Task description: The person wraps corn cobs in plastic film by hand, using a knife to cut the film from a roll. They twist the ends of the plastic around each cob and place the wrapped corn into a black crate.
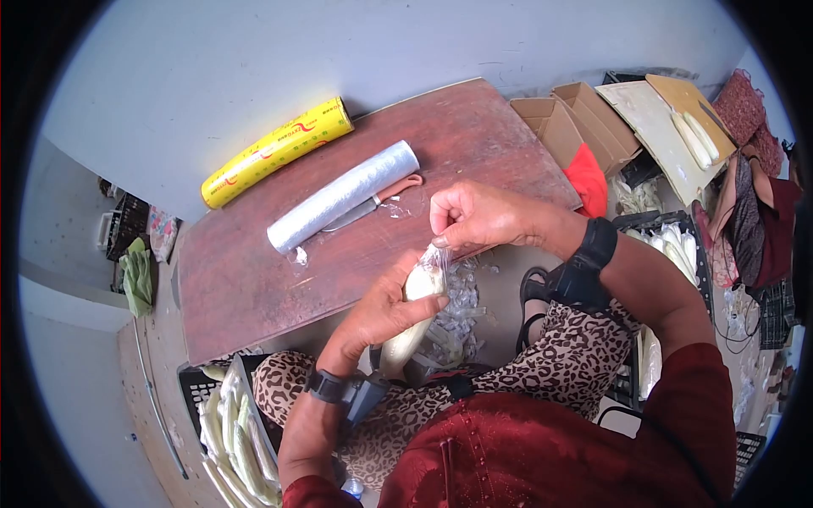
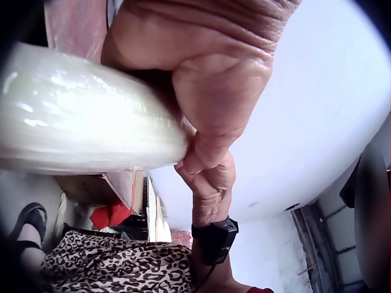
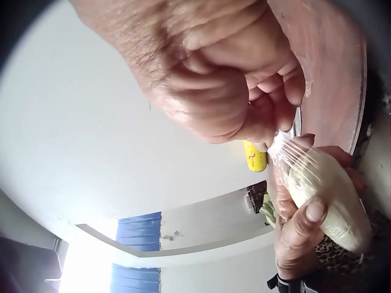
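My left hand (image 1: pixel 389 306) grips a long pale green-white vegetable (image 1: pixel 401 349) wrapped in clear cling film, tilted above my lap. In the left wrist view the film lies smooth and shiny over the vegetable (image 2: pixel 85 116). My right hand (image 1: pixel 491 216) pinches the gathered film (image 1: pixel 443 256) at the vegetable's upper end between thumb and fingers. The right wrist view shows that film (image 3: pixel 288 149) stretched into thin creases, with the left thumb pressed along the vegetable's side. Both hands are just off the table's near edge.
On the reddish table (image 1: pixel 474 127) lie a cling film roll (image 1: pixel 343 196), a knife (image 1: pixel 373 201) and a yellow roll (image 1: pixel 278 152). Crates of pale vegetables (image 1: pixel 237 436) stand left and right. Crumpled film (image 1: pixel 461 309) litters the floor. Cardboard boxes (image 1: pixel 584 127) sit at right.
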Demonstrator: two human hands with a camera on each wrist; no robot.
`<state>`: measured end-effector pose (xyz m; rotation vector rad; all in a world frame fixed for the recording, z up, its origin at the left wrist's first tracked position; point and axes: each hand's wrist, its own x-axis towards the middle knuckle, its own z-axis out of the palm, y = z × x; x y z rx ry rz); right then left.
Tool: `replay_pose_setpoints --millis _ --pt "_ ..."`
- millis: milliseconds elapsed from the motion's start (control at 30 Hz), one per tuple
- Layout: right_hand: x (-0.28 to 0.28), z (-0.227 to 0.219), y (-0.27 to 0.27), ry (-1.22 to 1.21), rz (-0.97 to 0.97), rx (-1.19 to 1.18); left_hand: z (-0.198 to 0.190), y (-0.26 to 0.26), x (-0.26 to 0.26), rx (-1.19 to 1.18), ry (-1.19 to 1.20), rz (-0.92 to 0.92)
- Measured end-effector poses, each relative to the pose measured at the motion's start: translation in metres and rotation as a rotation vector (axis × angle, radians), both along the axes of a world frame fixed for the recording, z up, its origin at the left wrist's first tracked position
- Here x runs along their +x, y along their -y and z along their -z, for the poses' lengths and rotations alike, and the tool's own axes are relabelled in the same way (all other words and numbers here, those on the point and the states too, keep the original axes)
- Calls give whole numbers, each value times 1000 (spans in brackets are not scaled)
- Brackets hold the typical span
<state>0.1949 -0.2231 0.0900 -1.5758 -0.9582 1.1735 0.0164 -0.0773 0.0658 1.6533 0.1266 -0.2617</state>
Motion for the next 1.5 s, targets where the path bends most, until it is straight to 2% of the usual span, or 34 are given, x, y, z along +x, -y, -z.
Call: replay_pose_setpoints --millis 100,300,433,533,600,700,800,900,1000,1100,1200,1300,1400,1500 --pt "4 -1 0 -39 30 51 -8 4 1 -124 24 -53" --pt "6 -2 -3 -43 83 103 -7 -2 3 -37 63 -44" --pt "8 -11 -2 -73 166 132 -12 -4 1 -158 36 -74" --pt "20 -7 -1 -248 192 316 -15 -6 -3 -277 7 -100" --pt "26 -11 2 -268 83 301 -15 -10 -6 -403 -52 -100" --pt "15 -19 6 -271 -68 294 -8 -13 -6 -605 -16 -97" --pt "-1 -25 6 -286 -158 252 -5 -16 -5 -694 5 -40" --pt "-10 -15 0 -195 -125 298 -4 -16 -6 -719 -12 -1" --pt "2 -14 -8 190 -245 392 -1 -14 -5 -690 -13 4" --pt "-8 -20 -9 65 -105 276 0 -14 -3 -681 -7 -6" --pt "-7 -17 -13 160 -48 289 -3 -15 -4 -481 11 -42" --pt "-5 -19 -13 285 -58 265 -5 -15 -3 -150 118 -73" --pt "1 -11 -16 339 -57 277 6 -17 -1 -373 119 -61" --pt "3 -6 -17 250 -9 273 3 -19 -1 -461 135 -63"
